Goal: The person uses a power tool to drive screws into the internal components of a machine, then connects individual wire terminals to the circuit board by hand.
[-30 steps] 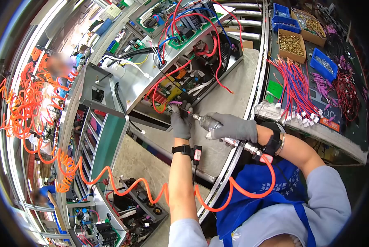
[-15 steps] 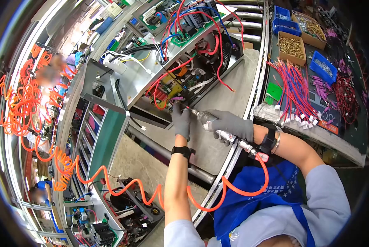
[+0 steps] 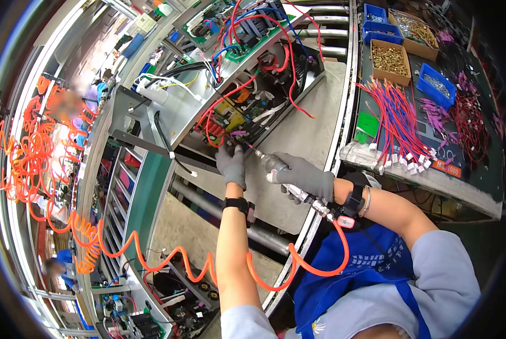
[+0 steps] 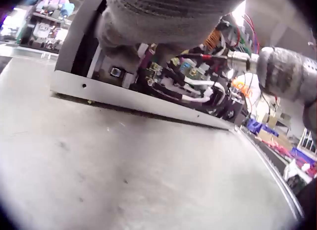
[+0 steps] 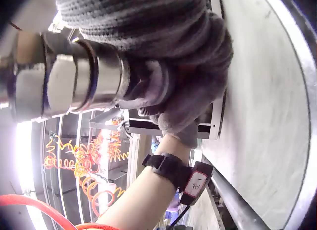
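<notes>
fingers of the right hand [image 3: 309, 176] grip the driver [image 3: 273, 163], its long axis slanting up-left, bit [image 4: 208, 56] toward chassis [image 3: 179, 121]

We count 2 gloved hands [image 3: 231, 168] [image 3: 306, 176], 1 power driver [image 3: 272, 163], 3 blue bins [image 3: 431, 96], 2 cardboard boxes [image 3: 389, 77] holding hardware.

The gloves [image 3: 308, 176] are grey, the tool [image 3: 274, 163] grey and silver, the hose [image 3: 319, 274] orange, the apron [image 3: 327, 291] blue.
</notes>
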Demonstrator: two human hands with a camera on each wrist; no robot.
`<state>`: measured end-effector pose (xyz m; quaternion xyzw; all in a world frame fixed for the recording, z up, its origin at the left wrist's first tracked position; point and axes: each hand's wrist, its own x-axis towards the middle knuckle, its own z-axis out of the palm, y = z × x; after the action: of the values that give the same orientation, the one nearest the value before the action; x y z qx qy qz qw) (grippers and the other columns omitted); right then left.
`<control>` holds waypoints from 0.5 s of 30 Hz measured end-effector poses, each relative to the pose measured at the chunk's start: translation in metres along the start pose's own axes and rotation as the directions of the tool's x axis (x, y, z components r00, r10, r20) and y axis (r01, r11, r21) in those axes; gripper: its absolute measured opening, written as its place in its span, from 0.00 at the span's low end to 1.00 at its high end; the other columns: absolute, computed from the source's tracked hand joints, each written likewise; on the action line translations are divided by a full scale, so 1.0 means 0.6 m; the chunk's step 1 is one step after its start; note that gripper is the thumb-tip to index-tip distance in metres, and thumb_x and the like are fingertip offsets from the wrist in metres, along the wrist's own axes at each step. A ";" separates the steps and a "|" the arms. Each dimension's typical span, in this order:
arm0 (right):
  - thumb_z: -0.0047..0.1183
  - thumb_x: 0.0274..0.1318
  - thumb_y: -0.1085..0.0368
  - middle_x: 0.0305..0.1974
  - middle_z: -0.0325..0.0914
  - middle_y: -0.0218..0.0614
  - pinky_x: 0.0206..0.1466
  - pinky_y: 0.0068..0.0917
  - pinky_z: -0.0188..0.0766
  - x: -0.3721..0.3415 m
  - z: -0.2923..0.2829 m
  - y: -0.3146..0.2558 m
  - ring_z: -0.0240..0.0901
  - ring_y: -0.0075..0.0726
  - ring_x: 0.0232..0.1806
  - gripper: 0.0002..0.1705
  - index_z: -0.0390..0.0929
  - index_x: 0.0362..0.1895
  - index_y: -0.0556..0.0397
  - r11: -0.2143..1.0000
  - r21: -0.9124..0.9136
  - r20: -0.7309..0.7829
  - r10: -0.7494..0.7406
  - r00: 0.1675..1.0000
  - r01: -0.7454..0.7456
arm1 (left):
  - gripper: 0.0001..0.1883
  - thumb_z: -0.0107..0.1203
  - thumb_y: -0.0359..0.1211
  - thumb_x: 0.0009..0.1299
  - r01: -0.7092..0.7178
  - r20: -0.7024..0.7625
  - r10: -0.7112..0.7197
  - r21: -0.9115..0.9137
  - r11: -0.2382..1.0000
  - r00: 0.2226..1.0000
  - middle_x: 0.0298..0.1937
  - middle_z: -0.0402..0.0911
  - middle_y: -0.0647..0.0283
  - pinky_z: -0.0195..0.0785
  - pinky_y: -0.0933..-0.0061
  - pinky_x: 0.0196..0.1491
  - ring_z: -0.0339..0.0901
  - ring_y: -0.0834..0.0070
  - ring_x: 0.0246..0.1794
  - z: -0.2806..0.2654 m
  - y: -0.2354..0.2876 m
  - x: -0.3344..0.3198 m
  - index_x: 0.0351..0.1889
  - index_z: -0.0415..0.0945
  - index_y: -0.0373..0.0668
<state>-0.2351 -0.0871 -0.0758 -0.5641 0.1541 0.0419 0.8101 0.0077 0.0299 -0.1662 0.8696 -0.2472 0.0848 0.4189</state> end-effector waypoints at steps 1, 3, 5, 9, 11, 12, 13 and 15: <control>0.59 0.54 0.53 0.23 0.70 0.31 0.17 0.24 0.69 0.001 -0.001 -0.003 0.69 0.24 0.16 0.36 0.62 0.65 0.45 1.000 0.003 0.000 -0.003 1.000 0.003 | 0.31 0.61 0.35 0.65 0.000 0.032 0.004 -0.127 0.992 0.999 0.49 0.79 0.53 0.72 0.69 0.45 0.79 0.70 0.42 0.002 -0.012 0.013 0.65 0.66 0.34; 0.60 0.54 0.53 0.24 0.70 0.31 0.17 0.24 0.69 0.003 0.000 -0.004 0.69 0.24 0.16 0.36 0.61 0.65 0.45 1.000 0.017 -0.003 -0.008 1.000 0.008 | 0.27 0.61 0.35 0.64 0.056 0.110 -0.030 -0.247 0.967 0.993 0.47 0.81 0.56 0.71 0.73 0.42 0.78 0.73 0.40 0.003 -0.022 0.039 0.61 0.70 0.34; 0.60 0.54 0.53 0.24 0.70 0.31 0.17 0.24 0.69 0.008 0.000 0.004 0.69 0.23 0.16 0.36 0.62 0.65 0.45 0.999 0.022 -0.008 -0.023 1.000 0.023 | 0.25 0.63 0.37 0.62 0.161 0.207 -0.125 -0.166 0.973 0.970 0.47 0.82 0.51 0.70 0.67 0.50 0.80 0.64 0.45 -0.012 -0.006 0.055 0.57 0.75 0.38; 0.61 0.53 0.52 0.24 0.69 0.30 0.16 0.24 0.68 0.011 0.003 0.008 0.69 0.23 0.17 0.33 0.63 0.59 0.48 0.999 0.012 -0.029 -0.046 0.999 0.047 | 0.14 0.61 0.34 0.66 0.112 0.172 -0.090 -0.124 0.986 0.981 0.32 0.81 0.65 0.69 0.76 0.30 0.75 0.79 0.27 -0.018 0.052 0.058 0.43 0.78 0.34; 0.64 0.51 0.50 0.24 0.69 0.31 0.15 0.24 0.65 0.011 0.003 0.010 0.68 0.22 0.16 0.29 0.66 0.49 0.52 0.998 0.033 -0.046 -0.056 0.997 0.058 | 0.12 0.61 0.33 0.66 0.102 0.161 -0.080 -0.137 0.985 0.984 0.32 0.82 0.65 0.69 0.76 0.32 0.75 0.79 0.28 -0.018 0.067 0.055 0.44 0.78 0.35; 0.64 0.51 0.50 0.24 0.69 0.31 0.15 0.24 0.65 0.010 0.003 0.016 0.67 0.22 0.16 0.29 0.65 0.48 0.52 0.997 0.039 -0.053 -0.062 0.997 0.064 | 0.12 0.61 0.32 0.66 0.096 0.150 -0.073 -0.149 0.984 0.986 0.33 0.82 0.65 0.69 0.75 0.32 0.75 0.79 0.29 -0.016 0.071 0.051 0.44 0.79 0.36; 0.64 0.51 0.50 0.23 0.69 0.31 0.15 0.25 0.65 0.009 0.006 0.017 0.67 0.23 0.16 0.28 0.65 0.48 0.52 0.996 0.050 -0.057 -0.067 0.996 0.070 | 0.12 0.61 0.31 0.66 0.040 0.150 -0.015 -0.167 0.985 0.989 0.34 0.82 0.64 0.69 0.75 0.33 0.75 0.78 0.30 -0.006 0.047 0.058 0.44 0.78 0.35; 0.64 0.51 0.51 0.24 0.69 0.31 0.16 0.25 0.65 0.012 0.012 0.023 0.67 0.24 0.16 0.29 0.65 0.49 0.52 0.995 0.055 -0.063 -0.080 0.995 0.084 | 0.11 0.61 0.29 0.66 -0.070 0.148 0.100 -0.199 0.977 0.984 0.35 0.83 0.63 0.69 0.74 0.34 0.76 0.77 0.31 0.010 -0.002 0.074 0.45 0.78 0.35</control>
<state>-0.2301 -0.0765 -0.0883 -0.5477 0.1564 -0.0131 0.8218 0.0460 0.0101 -0.1550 0.8174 -0.3236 0.0094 0.4765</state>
